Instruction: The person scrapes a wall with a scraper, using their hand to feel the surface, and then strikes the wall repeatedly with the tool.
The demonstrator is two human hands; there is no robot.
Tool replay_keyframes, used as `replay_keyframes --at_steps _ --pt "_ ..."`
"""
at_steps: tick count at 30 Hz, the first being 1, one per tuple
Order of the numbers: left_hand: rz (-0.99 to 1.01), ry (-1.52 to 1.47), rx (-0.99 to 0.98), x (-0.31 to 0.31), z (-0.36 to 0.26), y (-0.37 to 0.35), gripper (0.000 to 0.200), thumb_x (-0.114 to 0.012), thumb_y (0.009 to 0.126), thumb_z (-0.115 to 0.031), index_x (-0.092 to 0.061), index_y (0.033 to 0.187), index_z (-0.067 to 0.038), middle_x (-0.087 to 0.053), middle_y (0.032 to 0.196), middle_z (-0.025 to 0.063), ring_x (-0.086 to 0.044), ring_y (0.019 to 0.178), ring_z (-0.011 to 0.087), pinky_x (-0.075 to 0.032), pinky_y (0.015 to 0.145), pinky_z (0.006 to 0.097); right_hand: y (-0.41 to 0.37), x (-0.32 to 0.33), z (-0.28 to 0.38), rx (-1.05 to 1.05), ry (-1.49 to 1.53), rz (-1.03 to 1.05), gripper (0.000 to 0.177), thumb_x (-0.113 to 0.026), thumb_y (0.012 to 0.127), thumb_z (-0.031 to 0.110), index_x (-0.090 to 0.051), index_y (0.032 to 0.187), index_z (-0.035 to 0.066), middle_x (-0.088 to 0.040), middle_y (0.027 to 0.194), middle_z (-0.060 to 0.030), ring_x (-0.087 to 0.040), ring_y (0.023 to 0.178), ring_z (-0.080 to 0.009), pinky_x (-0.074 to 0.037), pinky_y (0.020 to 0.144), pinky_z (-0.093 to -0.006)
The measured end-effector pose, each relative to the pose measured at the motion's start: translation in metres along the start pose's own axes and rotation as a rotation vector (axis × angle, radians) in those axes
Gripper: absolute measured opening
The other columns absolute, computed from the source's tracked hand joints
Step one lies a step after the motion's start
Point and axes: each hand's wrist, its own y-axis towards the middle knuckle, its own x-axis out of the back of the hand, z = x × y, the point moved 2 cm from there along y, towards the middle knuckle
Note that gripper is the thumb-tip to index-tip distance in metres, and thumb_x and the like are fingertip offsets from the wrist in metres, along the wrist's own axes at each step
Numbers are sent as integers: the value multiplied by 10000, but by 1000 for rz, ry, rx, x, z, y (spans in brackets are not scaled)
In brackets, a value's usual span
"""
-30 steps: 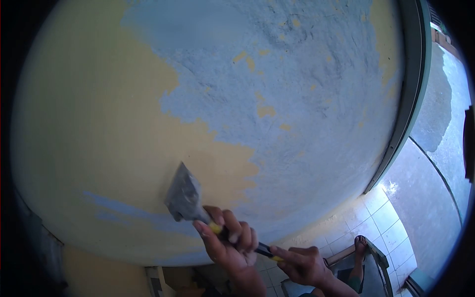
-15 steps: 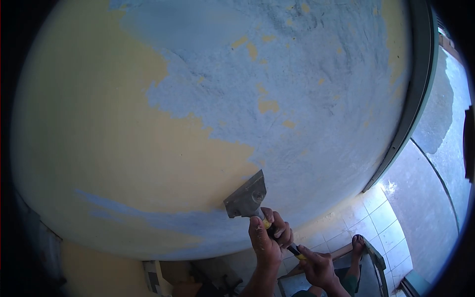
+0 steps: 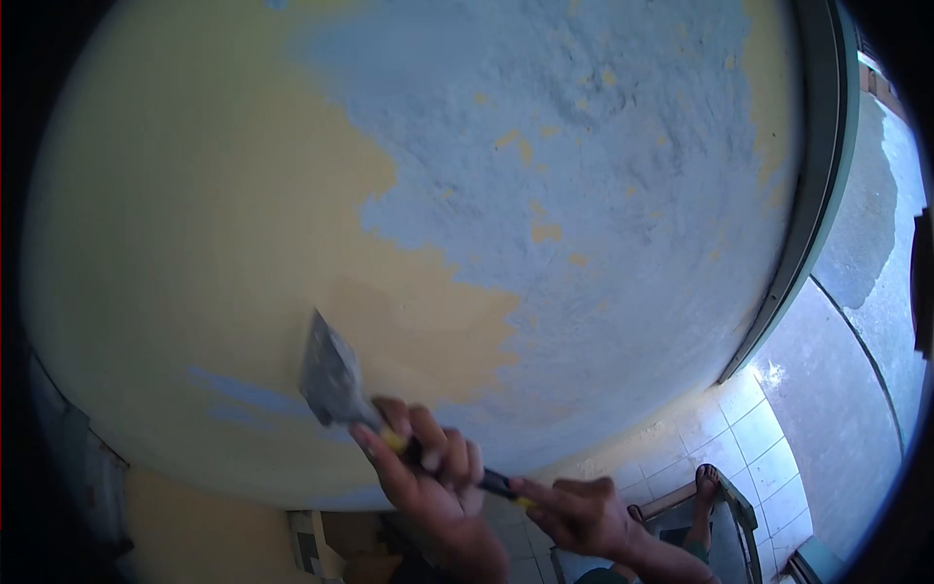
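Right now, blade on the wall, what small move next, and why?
Probably push the scraper up and right toward the bare blue-grey patch: its blade sits on unscraped yellow paint, with left hand and right hand both gripping the handle.

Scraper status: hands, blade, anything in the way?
Left hand, right hand both shut on scraper handle. Its blade pressed on yellow wall paint, beside blue streak. Nothing blocking it.
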Motion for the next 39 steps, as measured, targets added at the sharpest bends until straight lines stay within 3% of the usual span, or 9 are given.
replay_keyframes --at_steps 4,6,8,14,20,27,32,34,39 --pt "24 3 255 14 51 -44 434 -355 966 -596 -406 905 -169 -298 584 -32 -191 357 74 -194 320 258 -63 -17 -21 -118 68 -75 480 -671 806 103 -576 1277 117 -607 636 -91 -591 485 -234 -480 470 -345" --pt "1 -16 333 23 82 -52 443 -355 963 -603 -410 903 -167 -304 588 -31 -192 361 79 -200 334 262 -87 -21 -33 -357 134 -158 322 -612 887 80 -624 1200 7 -664 751 -189 -669 600 -251 -519 562 -334" --pt "-66 -66 437 26 98 -54 453 -364 959 -606 -418 899 -160 -307 591 -28 -188 369 76 -199 356 258 -89 -20 -43 -320 71 -190 373 -634 845 83 -614 1214 30 -644 698 -157 -637 548 -254 -505 528 -338" --pt "-66 -13 378 21 94 -37 444 -371 964 -592 -425 896 -157 -312 595 -29 -191 376 71 -195 352 254 -70 -11 -43 -414 90 -115 386 -637 820 81 -614 1201 19 -643 674 -170 -649 554 -287 -500 541 -336" --pt "23 -46 310 19 82 -23 435 -362 971 -583 -418 897 -158 -310 590 -27 -208 368 64 -199 320 244 -55 -14 -42 -278 122 -208 421 -639 821 66 -590 1238 38 -651 709 -162 -666 591 -290 -501 535 -336" --pt "66 -42 59 7 24 -2 373 -299 1014 -512 -395 917 -165 -298 573 -25 -196 347 57 -187 290 232 -15 2 -11 -116 43 -8 481 -670 802 72 -571 1272 100 -658 715 -124 -605 509 -264 -471 480 -348" --pt "36 -35 304 16 84 -43 424 -352 976 -578 -401 897 -164 -310 581 -20 -201 351 71 -192 317 250 -77 -13 -35 -195 -22 -133 440 -662 809 77 -583 1241 54 -670 735 -140 -628 530 -283 -496 514 -349" --pt "6 -86 445 17 101 -46 443 -384 955 -601 -412 896 -162 -319 582 -18 -207 367 76 -202 342 254 -84 -8 -35 -333 21 -166 382 -583 882 79 -576 1257 3 -614 659 -133 -604 555 -298 -434 591 -386" --pt "-14 -83 435 21 102 -37 437 -418 947 -593 -418 901 -158 -333 587 -16 -203 380 75 -206 352 253 -80 -17 -44 -353 46 -202 384 -620 841 79 -585 1213 -8 -685 815 -202 -696 685 -328 -542 638 -355"
